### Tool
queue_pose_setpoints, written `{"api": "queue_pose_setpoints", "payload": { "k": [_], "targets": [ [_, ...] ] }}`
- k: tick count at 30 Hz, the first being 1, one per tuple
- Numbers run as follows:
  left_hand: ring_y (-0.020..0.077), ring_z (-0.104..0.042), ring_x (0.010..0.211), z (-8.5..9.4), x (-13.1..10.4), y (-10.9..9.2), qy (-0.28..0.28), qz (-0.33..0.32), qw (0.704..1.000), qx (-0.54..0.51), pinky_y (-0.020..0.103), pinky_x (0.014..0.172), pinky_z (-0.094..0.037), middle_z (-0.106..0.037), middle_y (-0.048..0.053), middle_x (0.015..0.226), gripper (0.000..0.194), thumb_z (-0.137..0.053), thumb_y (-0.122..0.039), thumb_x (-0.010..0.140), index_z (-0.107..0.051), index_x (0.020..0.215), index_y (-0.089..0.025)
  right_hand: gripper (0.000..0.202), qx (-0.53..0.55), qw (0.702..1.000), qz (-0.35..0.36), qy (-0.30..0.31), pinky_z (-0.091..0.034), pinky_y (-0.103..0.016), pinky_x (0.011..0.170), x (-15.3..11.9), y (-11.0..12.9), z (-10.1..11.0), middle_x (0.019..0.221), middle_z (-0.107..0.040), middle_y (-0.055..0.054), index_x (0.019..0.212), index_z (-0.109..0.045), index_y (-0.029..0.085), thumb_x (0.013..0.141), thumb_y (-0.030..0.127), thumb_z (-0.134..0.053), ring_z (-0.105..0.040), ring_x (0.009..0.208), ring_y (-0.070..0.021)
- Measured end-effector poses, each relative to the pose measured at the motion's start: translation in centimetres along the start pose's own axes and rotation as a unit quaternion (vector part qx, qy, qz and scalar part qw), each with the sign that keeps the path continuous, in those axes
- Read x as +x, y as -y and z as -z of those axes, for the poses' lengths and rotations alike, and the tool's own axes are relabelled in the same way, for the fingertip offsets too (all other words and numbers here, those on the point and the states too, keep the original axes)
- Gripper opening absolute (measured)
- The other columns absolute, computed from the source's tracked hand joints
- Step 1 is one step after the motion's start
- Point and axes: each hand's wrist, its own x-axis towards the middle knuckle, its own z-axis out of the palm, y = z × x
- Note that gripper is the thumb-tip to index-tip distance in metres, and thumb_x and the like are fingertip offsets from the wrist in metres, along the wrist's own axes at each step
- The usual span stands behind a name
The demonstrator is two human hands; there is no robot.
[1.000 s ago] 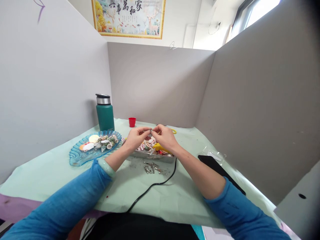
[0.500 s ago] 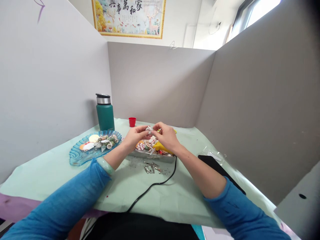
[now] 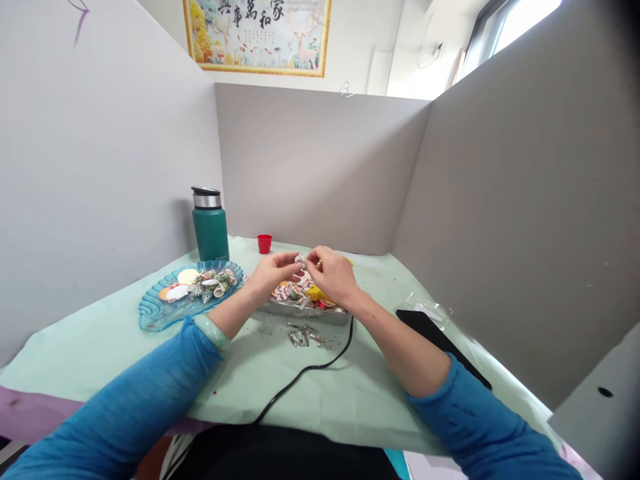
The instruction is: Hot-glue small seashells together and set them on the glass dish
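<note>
A small whitish shell (image 3: 300, 259) is pinched between the fingertips of my left hand (image 3: 274, 272) and my right hand (image 3: 331, 272). Both hands are closed at the fingertips and meet above a metal tray (image 3: 305, 311). Mixed shells (image 3: 287, 291) in red, white and brown fill that tray. Among them lies a yellow tool that looks like a glue gun (image 3: 316, 293), partly covered by my right hand and wrist. In front of the tray, several small silver metal clips (image 3: 304, 335) lie in a loose pile.
A blue shell-shaped plate (image 3: 155, 313) with several shells is on the left. Behind it stands a green bottle (image 3: 210, 233), with a red cup (image 3: 265, 244) farther back. A black cable (image 3: 300, 375) crosses the table. At right lie a black flat object (image 3: 440, 343) and clear plastic (image 3: 435, 311).
The small shell has turned slightly between my fingers and shifted a little to the right. My right fingers have changed their hold slightly. Everything on the table stays in place.
</note>
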Motion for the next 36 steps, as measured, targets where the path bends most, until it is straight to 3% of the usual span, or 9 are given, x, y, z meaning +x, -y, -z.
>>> {"api": "queue_pose_setpoints", "payload": {
  "k": [12, 19, 29, 32, 36],
  "targets": [
    [0.014, -0.065, 0.066, -0.1, 0.0, -0.1, 0.009, 0.013, 0.999, -0.028, 0.034, 0.07, -0.055, -0.065, 0.004, 0.087, 0.032, -0.076, -0.019, 0.063, -0.062, 0.091, -0.012, 0.01, -0.04, 0.999, 0.012, 0.0, -0.036, -0.026, 0.066, 0.0, 0.0, -0.2, 0.084, -0.065, -0.002, 0.084, -0.059, 0.02, 0.085, 0.024, -0.049, -0.056, 0.069, -0.0133],
    [0.0115, -0.06, 0.063, 0.1, 0.1, 0.2, 0.008, -0.001, 1.0, -0.006, 0.028, 0.062, -0.053, -0.064, 0.004, 0.082, 0.034, -0.075, -0.033, 0.067, -0.062, 0.089, -0.011, 0.013, -0.098, 0.994, 0.04, 0.012, -0.034, -0.025, 0.063, -0.3, 0.6, -0.1, 0.087, -0.065, -0.003, 0.085, -0.059, 0.019, 0.087, 0.025, -0.048, -0.056, 0.07, -0.0139],
    [0.0094, -0.057, 0.057, 0.0, 0.1, 0.1, -0.013, -0.002, 1.0, 0.001, 0.025, 0.057, -0.05, -0.063, 0.003, 0.074, 0.032, -0.075, -0.033, 0.065, -0.064, 0.083, -0.011, 0.02, -0.136, 0.989, 0.04, 0.036, -0.032, -0.026, 0.062, -0.3, 1.5, 0.5, 0.09, -0.065, -0.004, 0.089, -0.059, 0.018, 0.091, 0.031, -0.045, -0.057, 0.071, -0.0136],
    [0.0083, -0.055, 0.052, 0.0, 0.3, 0.1, -0.032, 0.003, 0.999, -0.008, 0.025, 0.055, -0.049, -0.061, 0.001, 0.068, 0.032, -0.077, -0.032, 0.062, -0.064, 0.081, -0.01, 0.024, -0.153, 0.985, 0.004, 0.074, -0.033, -0.027, 0.063, -0.1, 1.3, 1.6, 0.093, -0.065, -0.005, 0.091, -0.059, 0.019, 0.09, 0.04, -0.047, -0.058, 0.074, -0.0151],
    [0.0088, -0.057, 0.051, 0.2, 0.5, 0.1, -0.043, 0.009, 0.999, -0.018, 0.025, 0.055, -0.048, -0.062, 0.001, 0.069, 0.033, -0.078, -0.031, 0.059, -0.064, 0.081, -0.011, 0.03, -0.218, 0.953, -0.052, 0.206, -0.034, -0.029, 0.063, -0.8, 0.0, 3.1, 0.094, -0.066, -0.008, 0.088, -0.06, 0.018, 0.086, 0.047, -0.05, -0.06, 0.083, -0.0216]
  ]
}}
